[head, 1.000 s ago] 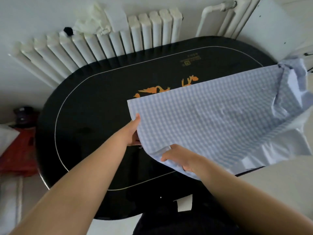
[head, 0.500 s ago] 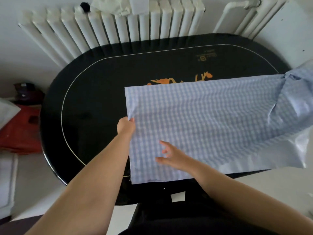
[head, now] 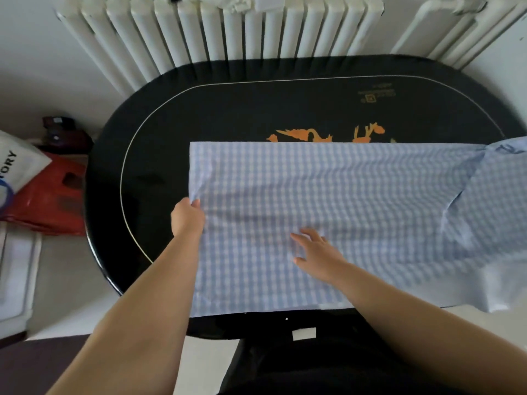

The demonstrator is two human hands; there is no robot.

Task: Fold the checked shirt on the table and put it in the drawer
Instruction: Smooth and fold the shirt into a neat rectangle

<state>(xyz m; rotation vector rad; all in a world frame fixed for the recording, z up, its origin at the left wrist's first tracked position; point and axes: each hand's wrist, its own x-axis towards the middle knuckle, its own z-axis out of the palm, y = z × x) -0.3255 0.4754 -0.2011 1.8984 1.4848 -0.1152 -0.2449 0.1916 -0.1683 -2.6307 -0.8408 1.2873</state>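
Note:
The blue-and-white checked shirt [head: 342,201] lies spread flat across the right half of the black oval table [head: 199,115], its hem toward the left and its collar end bunched at the right edge. My left hand [head: 186,216] pinches the shirt's left edge midway along the hem. My right hand [head: 316,250] rests on the cloth near the front, palm down with fingers spread. No drawer is in view.
A white radiator [head: 256,29] runs along the wall behind the table. Left of the table on the floor stand a red stool [head: 48,201], a white bag [head: 14,166] and a dark object [head: 60,129]. The shirt's right part overhangs the table's front edge.
The shirt has been lowered from a lifted, tilted sheet to lying flat on the table. My right hand let go of the front corner and now lies flat on the cloth.

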